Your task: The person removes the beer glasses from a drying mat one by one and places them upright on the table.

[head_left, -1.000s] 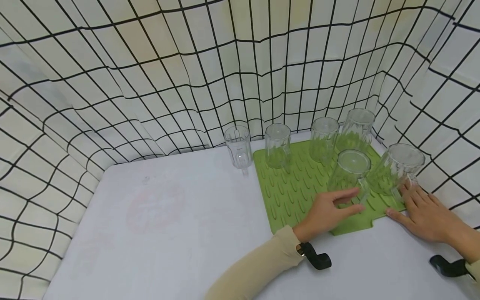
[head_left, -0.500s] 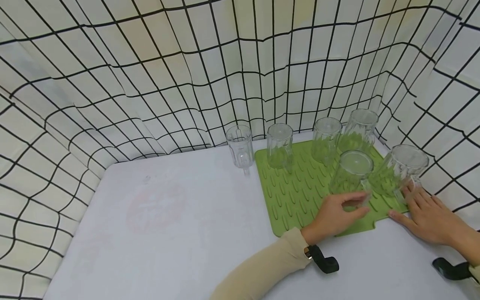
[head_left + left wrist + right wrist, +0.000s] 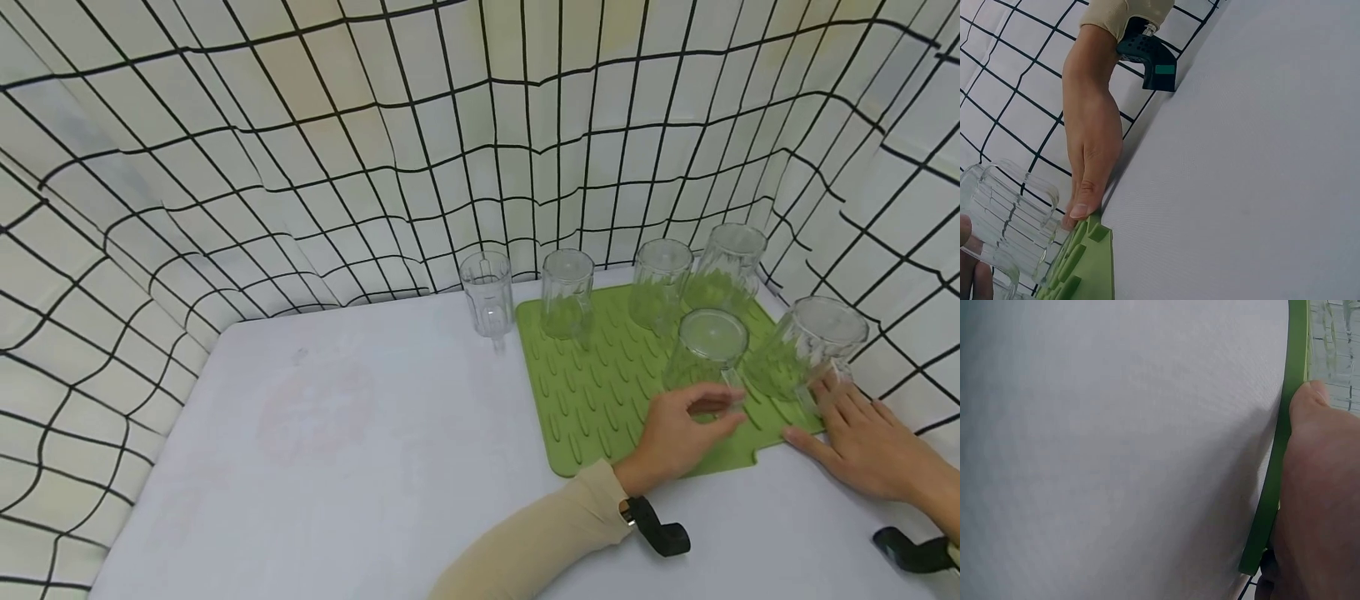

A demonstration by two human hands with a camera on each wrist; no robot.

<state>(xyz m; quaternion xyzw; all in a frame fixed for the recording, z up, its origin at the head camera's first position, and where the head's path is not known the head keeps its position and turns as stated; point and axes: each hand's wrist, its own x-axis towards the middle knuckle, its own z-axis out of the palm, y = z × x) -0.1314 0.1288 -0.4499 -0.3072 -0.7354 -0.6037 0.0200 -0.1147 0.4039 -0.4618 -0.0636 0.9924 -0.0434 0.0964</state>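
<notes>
My left hand (image 3: 678, 429) pinches the handle of a clear glass mug (image 3: 701, 358) near the front of a green ridged mat (image 3: 600, 400). In the left wrist view its fingertips (image 3: 964, 230) are at the glass handle. My right hand (image 3: 862, 442) rests at the mat's front right corner, fingers extended and thumb along the edge. Beside its fingertips stands another glass mug (image 3: 806, 346) with its handle turned toward me. In the right wrist view the thumb (image 3: 1310, 403) lies on the mat's green edge (image 3: 1272, 462).
Several more glass mugs stand along the back: one (image 3: 567, 292) at the mat's left, one (image 3: 662, 283) further right and one (image 3: 726, 265) at the back corner. Another mug (image 3: 487, 292) is on the white table (image 3: 337, 433), just off the mat. Black-lined cloth walls (image 3: 450, 150) surround the table.
My left hand has moved slightly right, and its fingers have come together on the mug's handle. The right hand stays at the mat corner. The head view has shifted a little.
</notes>
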